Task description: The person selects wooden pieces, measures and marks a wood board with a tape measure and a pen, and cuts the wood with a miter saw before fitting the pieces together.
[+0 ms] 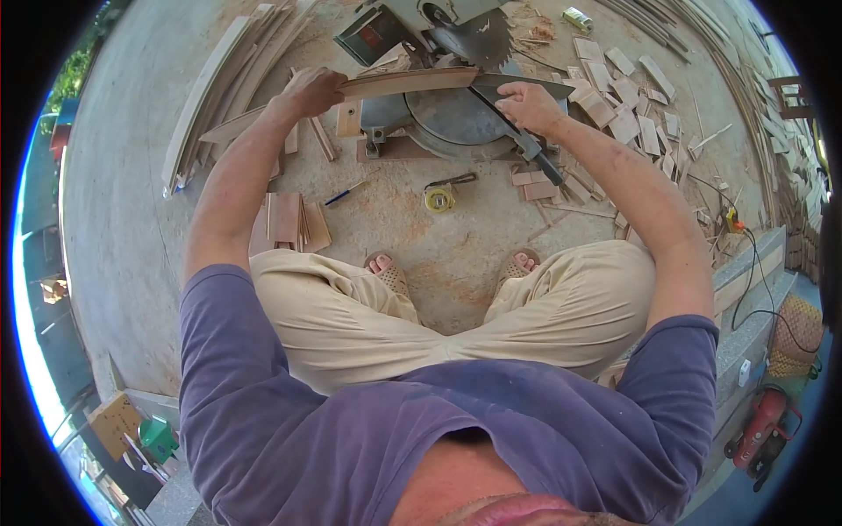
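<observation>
Left hand (314, 91) grips wooden strip (408, 83) spanning the mitre saw (452, 116), right hand (531, 109) half-curled over saw's right side, grasp unclear; likely aligning, so next move calls for steadying the strip.

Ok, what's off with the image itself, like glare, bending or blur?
Head view, edges: strong fisheye bending, black corners, planks looking bowed; head view, left: blown-out glare with blue fringing; head view, centre: soft light, blade and tape fairly clear, left hand and right hand without obvious blur.
</observation>
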`<state>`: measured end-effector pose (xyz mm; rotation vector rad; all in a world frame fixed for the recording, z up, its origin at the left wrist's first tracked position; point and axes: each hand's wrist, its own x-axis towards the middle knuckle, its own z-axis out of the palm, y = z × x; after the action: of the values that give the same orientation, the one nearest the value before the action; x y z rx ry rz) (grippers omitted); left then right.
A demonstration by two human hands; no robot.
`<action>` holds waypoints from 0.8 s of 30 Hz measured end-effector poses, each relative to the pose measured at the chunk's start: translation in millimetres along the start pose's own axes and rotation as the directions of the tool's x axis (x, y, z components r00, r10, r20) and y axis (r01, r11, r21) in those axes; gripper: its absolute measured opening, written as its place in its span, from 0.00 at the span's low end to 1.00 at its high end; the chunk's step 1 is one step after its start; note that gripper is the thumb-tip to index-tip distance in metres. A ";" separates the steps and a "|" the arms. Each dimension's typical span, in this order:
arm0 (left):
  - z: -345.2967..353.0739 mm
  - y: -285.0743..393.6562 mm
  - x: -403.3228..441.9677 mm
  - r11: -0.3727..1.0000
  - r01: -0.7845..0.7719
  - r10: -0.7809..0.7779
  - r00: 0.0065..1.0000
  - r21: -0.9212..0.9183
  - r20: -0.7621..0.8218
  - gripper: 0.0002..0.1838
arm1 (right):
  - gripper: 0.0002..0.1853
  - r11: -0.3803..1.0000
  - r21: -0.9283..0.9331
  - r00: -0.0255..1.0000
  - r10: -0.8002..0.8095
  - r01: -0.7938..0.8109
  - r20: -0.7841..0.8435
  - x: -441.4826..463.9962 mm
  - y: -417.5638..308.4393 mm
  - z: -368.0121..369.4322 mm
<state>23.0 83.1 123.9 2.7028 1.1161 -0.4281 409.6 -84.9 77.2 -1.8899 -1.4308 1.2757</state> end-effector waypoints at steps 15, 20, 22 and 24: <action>28.8 -6.9 45.8 0.972 0.096 -0.072 0.991 0.217 -0.115 0.12 | 0.30 0.991 0.132 0.826 0.087 -0.015 -0.557 61.9 5.5 68.9; 16.8 18.1 42.1 0.919 0.133 -0.088 0.987 0.372 -0.135 0.11 | 0.26 0.999 -0.025 0.908 -0.042 0.034 -0.417 53.8 -2.4 43.2; 12.5 25.6 42.7 0.909 0.193 -0.155 0.979 0.370 -0.129 0.10 | 0.27 0.999 -0.043 0.947 -0.014 0.000 -0.322 56.0 2.5 37.3; 7.1 31.2 43.5 0.902 0.215 -0.166 0.973 0.374 -0.160 0.11 | 0.29 0.953 -0.269 0.927 -0.220 0.138 -0.304 65.0 8.2 31.6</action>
<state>73.2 87.9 104.6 3.0038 1.4801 -0.5742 388.9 -33.9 29.7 -1.9576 -1.5872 0.6804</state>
